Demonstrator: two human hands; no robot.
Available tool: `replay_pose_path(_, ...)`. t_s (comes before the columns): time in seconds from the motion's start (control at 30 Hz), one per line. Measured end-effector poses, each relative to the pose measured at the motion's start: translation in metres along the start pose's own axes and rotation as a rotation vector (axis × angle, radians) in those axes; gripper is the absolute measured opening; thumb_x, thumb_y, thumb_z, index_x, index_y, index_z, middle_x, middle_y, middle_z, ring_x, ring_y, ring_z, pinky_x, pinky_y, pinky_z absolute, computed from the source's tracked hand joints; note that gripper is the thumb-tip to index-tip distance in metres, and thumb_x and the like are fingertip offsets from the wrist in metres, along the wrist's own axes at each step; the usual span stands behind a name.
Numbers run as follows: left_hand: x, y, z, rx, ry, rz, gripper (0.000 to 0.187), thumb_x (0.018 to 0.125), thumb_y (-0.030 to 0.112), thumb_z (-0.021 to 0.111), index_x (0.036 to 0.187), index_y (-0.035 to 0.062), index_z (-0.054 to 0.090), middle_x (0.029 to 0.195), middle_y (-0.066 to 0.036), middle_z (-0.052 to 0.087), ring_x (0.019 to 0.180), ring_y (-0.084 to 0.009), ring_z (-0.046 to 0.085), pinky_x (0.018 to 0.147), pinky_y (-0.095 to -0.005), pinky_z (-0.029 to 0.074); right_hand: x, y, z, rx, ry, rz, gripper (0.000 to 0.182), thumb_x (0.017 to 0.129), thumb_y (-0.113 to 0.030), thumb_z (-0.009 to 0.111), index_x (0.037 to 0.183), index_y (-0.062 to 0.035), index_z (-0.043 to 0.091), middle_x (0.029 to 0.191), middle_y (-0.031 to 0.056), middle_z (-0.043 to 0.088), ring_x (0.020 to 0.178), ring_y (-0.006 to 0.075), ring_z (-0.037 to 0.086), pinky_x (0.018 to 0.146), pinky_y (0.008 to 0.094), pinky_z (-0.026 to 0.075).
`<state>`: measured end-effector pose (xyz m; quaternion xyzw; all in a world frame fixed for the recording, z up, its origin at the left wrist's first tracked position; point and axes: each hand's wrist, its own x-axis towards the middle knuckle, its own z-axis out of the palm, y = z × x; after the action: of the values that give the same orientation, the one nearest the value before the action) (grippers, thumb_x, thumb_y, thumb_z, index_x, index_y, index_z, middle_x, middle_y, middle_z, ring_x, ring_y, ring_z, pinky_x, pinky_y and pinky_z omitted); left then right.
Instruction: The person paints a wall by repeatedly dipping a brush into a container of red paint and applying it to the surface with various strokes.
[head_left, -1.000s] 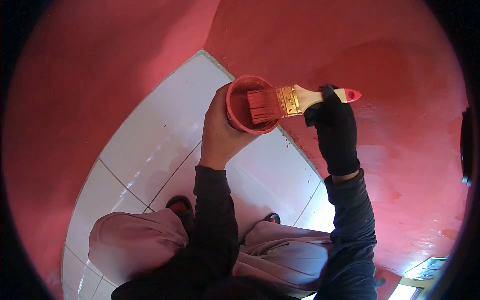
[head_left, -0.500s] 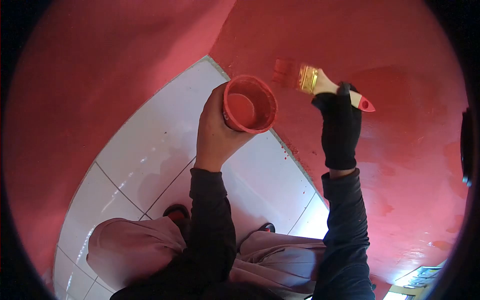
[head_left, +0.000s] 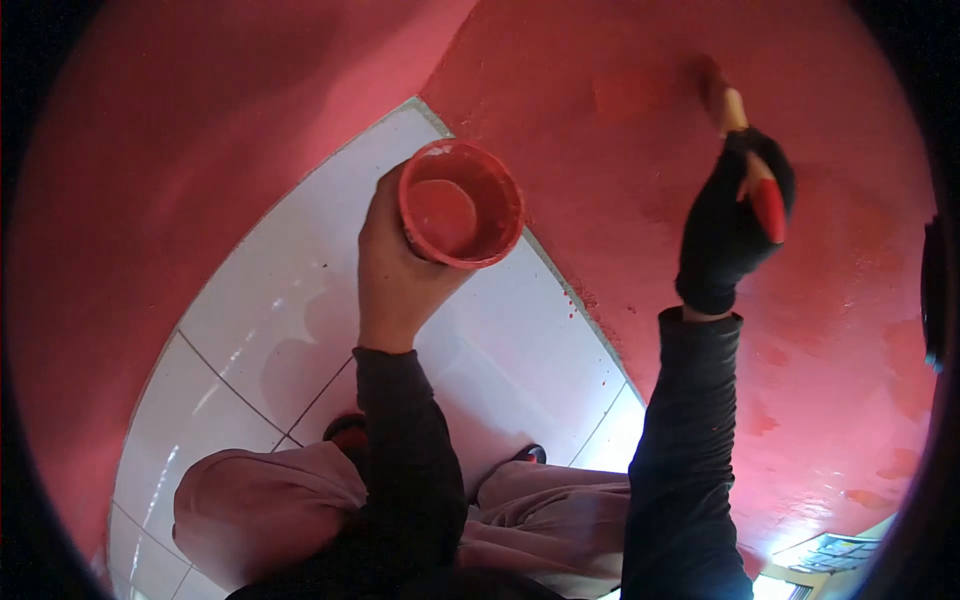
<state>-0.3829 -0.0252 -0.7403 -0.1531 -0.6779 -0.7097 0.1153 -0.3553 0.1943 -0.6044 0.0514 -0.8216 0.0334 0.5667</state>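
Note:
My bare left hand (head_left: 400,275) is wrapped round a red plastic cup (head_left: 510,205), its mouth tilted toward me and some red paint (head_left: 442,215) in the bottom. My right hand (head_left: 730,225), in a black glove, grips a paintbrush (head_left: 768,208) by its pale wooden handle with a red end. The brush's bristle end points up and away and is blurred, against the red wall (head_left: 600,180). A brighter wet red patch (head_left: 630,92) shows on the wall left of the bristles.
White floor tiles (head_left: 280,260) meet the red walls at a corner beyond the cup. Small red drips (head_left: 572,305) mark the tile edge by the right wall. My knees (head_left: 270,510) are bent low over the floor. A dark object (head_left: 933,295) is at the far right.
My right hand has moved up and to the right with the paintbrush, which has turned from lying sideways to pointing away. The cup has shifted slightly left. A bright paint patch now shows on the wall.

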Motion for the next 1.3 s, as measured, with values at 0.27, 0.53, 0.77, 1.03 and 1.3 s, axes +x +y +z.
replay_pose_path(0.27, 0.003, 0.001, -0.011, 0.099, 0.028, 0.041, 0.079, 0.049, 0.016, 0.088, 0.118, 0.0055, 0.05, 0.112, -0.01, 0.059, 0.102, -0.026, 0.059, 0.083, -0.036, 0.05, -0.029, 0.012, 0.043, 0.056, -0.284, 0.08, 0.013, 0.083, -0.004, 0.064, 0.095, -0.0001, 0.062, 0.095, 0.0113, 0.065, 0.09, 0.0201, 0.062, 0.082, 0.03, 0.046)
replay_pose_path(0.53, -0.001, 0.011, -0.025, 0.076, 0.057, 0.062, 0.078, 0.049, 0.013, 0.087, 0.118, 0.0056, 0.05, 0.111, -0.011, 0.059, 0.102, -0.0259, 0.059, 0.084, -0.035, 0.049, 0.023, -0.006, 0.005, -0.305, -0.163, -0.337, 0.025, 0.077, -0.002, 0.065, 0.101, -0.0045, 0.065, 0.098, 0.0126, 0.063, 0.093, 0.0278, 0.058, 0.083, 0.037, 0.044)
replay_pose_path(0.77, -0.004, 0.02, -0.043, 0.064, 0.106, 0.07, 0.081, 0.049, 0.015, 0.087, 0.12, 0.0063, 0.049, 0.113, -0.01, 0.058, 0.104, -0.0247, 0.058, 0.086, -0.0347, 0.048, -0.121, -0.01, 0.101, 0.161, -0.603, -0.141, 0.014, 0.078, -0.008, 0.06, 0.092, -0.0028, 0.061, 0.096, 0.0178, 0.059, 0.095, 0.0356, 0.055, 0.081, 0.0428, 0.043)
replay_pose_path(1.03, -0.005, 0.016, -0.053, 0.185, 0.111, 0.025, 0.083, 0.048, 0.017, 0.087, 0.121, 0.0071, 0.048, 0.113, -0.01, 0.057, 0.104, -0.0257, 0.057, 0.086, -0.0356, 0.046, 0.104, 0.002, 0.016, -0.225, 0.122, -0.305, 0.008, 0.09, -0.003, 0.054, 0.095, -0.0043, 0.061, 0.089, 0.0098, 0.062, 0.082, 0.0226, 0.061, 0.078, 0.0234, 0.048)
replay_pose_path(1.3, -0.004, 0.019, -0.054, 0.154, 0.143, 0.058, 0.086, 0.047, 0.017, 0.087, 0.122, 0.0071, 0.047, 0.114, -0.01, 0.055, 0.107, -0.0244, 0.054, 0.089, -0.0355, 0.043, -0.061, -0.013, 0.108, -0.116, -0.718, -0.189, 0.016, 0.078, -0.007, 0.055, 0.092, -0.0097, 0.063, 0.081, 0.0139, 0.056, 0.084, 0.0306, 0.057, 0.071, 0.0403, 0.044)
